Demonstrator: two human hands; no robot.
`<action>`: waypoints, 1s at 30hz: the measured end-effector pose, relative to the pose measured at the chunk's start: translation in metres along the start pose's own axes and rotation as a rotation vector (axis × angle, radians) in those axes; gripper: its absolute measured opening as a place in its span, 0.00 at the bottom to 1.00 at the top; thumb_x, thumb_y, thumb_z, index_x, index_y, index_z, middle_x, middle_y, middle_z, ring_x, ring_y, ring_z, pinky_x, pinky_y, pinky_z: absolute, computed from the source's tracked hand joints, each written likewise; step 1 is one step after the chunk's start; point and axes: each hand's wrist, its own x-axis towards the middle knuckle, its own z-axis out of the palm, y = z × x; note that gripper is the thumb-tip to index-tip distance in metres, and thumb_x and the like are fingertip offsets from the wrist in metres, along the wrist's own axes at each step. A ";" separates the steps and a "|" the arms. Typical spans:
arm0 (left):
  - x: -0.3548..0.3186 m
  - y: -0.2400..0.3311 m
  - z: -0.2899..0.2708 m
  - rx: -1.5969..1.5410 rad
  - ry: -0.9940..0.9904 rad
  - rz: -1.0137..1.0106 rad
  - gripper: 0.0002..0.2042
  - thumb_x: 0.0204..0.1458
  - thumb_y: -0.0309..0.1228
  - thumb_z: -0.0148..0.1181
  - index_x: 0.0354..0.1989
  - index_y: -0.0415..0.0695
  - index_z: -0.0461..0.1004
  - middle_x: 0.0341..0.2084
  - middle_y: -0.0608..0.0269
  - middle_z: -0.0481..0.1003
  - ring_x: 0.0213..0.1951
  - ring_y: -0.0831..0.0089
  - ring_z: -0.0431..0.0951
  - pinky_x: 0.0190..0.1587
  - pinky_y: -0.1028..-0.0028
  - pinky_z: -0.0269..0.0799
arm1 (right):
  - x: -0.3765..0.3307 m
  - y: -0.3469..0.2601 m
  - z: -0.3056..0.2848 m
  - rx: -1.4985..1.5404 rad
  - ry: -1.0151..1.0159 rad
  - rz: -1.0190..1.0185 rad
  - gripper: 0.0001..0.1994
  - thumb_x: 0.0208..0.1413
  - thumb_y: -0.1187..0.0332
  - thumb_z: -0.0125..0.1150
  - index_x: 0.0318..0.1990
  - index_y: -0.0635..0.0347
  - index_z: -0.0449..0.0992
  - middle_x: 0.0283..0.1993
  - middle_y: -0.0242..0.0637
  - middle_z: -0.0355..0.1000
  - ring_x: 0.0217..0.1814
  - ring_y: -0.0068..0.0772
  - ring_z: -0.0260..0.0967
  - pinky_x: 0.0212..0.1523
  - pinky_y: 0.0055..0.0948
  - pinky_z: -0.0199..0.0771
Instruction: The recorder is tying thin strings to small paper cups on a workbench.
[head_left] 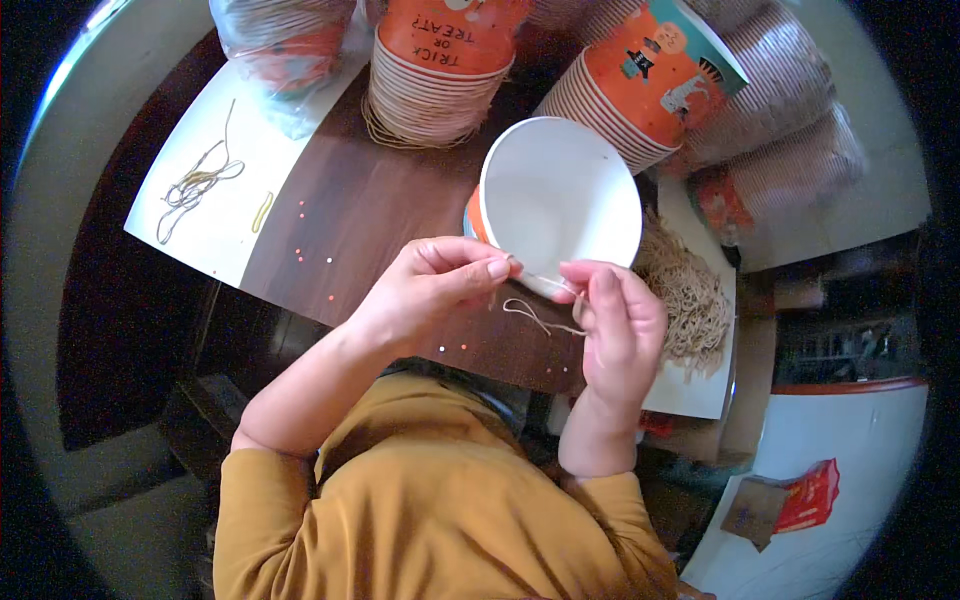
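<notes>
In front of me a paper bucket (560,190), white inside and orange outside, stands with its open mouth tilted toward me. Over its near rim, a thin beige cord (530,314) runs between my two hands, with a loose loop hanging below. My left hand (440,278) pinches the cord between thumb and forefinger. My right hand (622,318) is closed on the same cord, its fingers curled. Just right of that hand lies a tangled heap of similar cords (690,300). The fingertips partly hide where the cord is gripped.
Behind the bucket are stacks of nested orange buckets (440,90), with another leaning stack (640,90) beside them. A plastic-wrapped stack (290,50) stands at far left. Loose dark cord (200,185) lies on white board. Small beads dot the brown table (370,200).
</notes>
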 end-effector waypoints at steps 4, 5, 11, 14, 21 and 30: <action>0.001 -0.014 -0.005 0.042 0.002 0.163 0.06 0.57 0.27 0.58 0.38 0.38 0.78 0.32 0.67 0.75 0.30 0.81 0.71 0.34 0.80 0.68 | -0.005 0.013 0.000 0.433 -0.121 0.206 0.14 0.63 0.67 0.51 0.49 0.68 0.70 0.31 0.38 0.74 0.21 0.08 0.53 0.22 0.10 0.51; 0.002 -0.017 -0.007 0.026 -0.006 0.186 0.07 0.56 0.29 0.59 0.38 0.39 0.78 0.30 0.69 0.76 0.29 0.84 0.70 0.32 0.83 0.66 | -0.003 0.021 -0.001 0.466 -0.120 0.185 0.13 0.62 0.68 0.52 0.50 0.67 0.69 0.32 0.38 0.74 0.20 0.09 0.52 0.22 0.10 0.51; 0.004 -0.022 -0.006 -0.051 -0.018 0.171 0.07 0.57 0.31 0.60 0.38 0.41 0.78 0.31 0.72 0.77 0.29 0.88 0.69 0.32 0.86 0.64 | 0.003 0.034 0.001 0.383 -0.097 0.016 0.08 0.60 0.73 0.55 0.45 0.66 0.71 0.33 0.35 0.73 0.27 0.13 0.62 0.30 0.12 0.62; 0.001 -0.020 -0.007 -0.033 -0.011 0.164 0.07 0.57 0.30 0.60 0.38 0.41 0.78 0.31 0.72 0.77 0.29 0.88 0.69 0.33 0.86 0.65 | 0.014 0.045 -0.003 0.349 -0.123 -0.038 0.07 0.60 0.74 0.55 0.44 0.66 0.71 0.32 0.33 0.72 0.34 0.18 0.69 0.38 0.17 0.69; -0.001 -0.019 -0.006 0.029 0.027 0.161 0.07 0.56 0.30 0.60 0.39 0.41 0.79 0.33 0.70 0.78 0.32 0.87 0.70 0.36 0.84 0.66 | 0.013 0.044 -0.008 0.319 -0.210 0.050 0.06 0.61 0.73 0.53 0.43 0.64 0.70 0.31 0.33 0.72 0.30 0.19 0.68 0.34 0.16 0.68; 0.008 -0.034 0.004 0.063 0.037 0.195 0.06 0.57 0.26 0.57 0.38 0.39 0.79 0.33 0.69 0.71 0.36 0.82 0.70 0.39 0.81 0.66 | -0.010 0.056 -0.013 0.913 -0.131 0.605 0.09 0.64 0.68 0.45 0.49 0.54 0.68 0.28 0.39 0.71 0.13 0.13 0.46 0.16 0.15 0.50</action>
